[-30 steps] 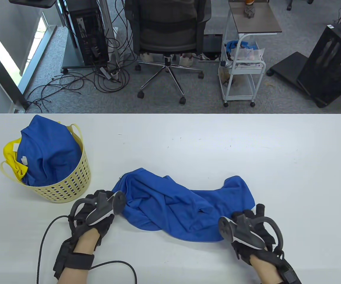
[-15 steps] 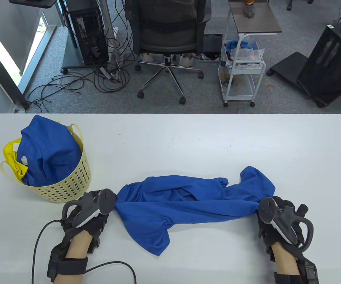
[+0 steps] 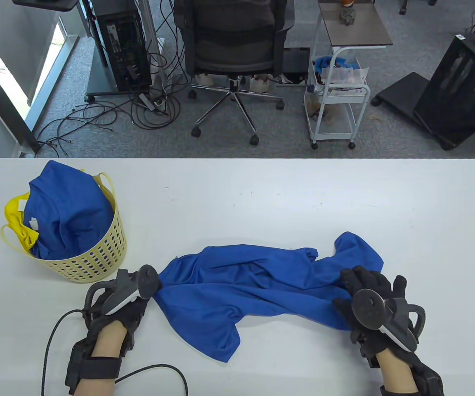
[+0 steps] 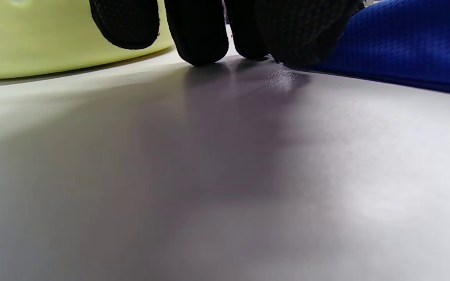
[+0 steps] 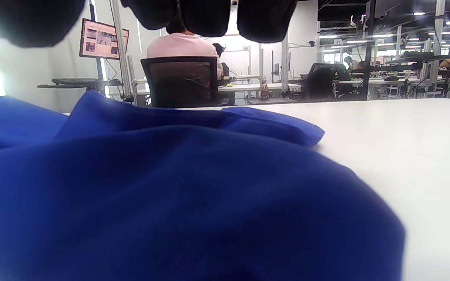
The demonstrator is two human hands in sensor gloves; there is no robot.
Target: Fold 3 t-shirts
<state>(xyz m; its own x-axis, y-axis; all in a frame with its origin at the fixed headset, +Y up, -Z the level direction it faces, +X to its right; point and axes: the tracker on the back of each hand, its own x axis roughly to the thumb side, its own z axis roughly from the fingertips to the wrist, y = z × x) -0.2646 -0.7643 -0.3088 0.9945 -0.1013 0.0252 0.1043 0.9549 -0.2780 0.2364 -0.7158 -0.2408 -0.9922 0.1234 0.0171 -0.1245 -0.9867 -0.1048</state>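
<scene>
Spreading stage only: crumpled blue knit t-shirt [image 3: 258, 288], unfolded, near table edge; left hand [image 3: 117, 305] pinching its left end, right hand [image 3: 369, 305] fingers spread on its right end; two more shirts wait in the perforated pale-yellow plastic basket [image 3: 93, 260], far left.

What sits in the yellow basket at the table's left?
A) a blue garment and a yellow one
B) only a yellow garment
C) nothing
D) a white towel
A: in the table view a blue garment fills the basket, with a yellow garment beside it.

Left end of crumpled blue fabric t-shirt [image 3: 258, 288] hidden under gloved left hand [image 3: 117, 303]; grip not visible.
</scene>
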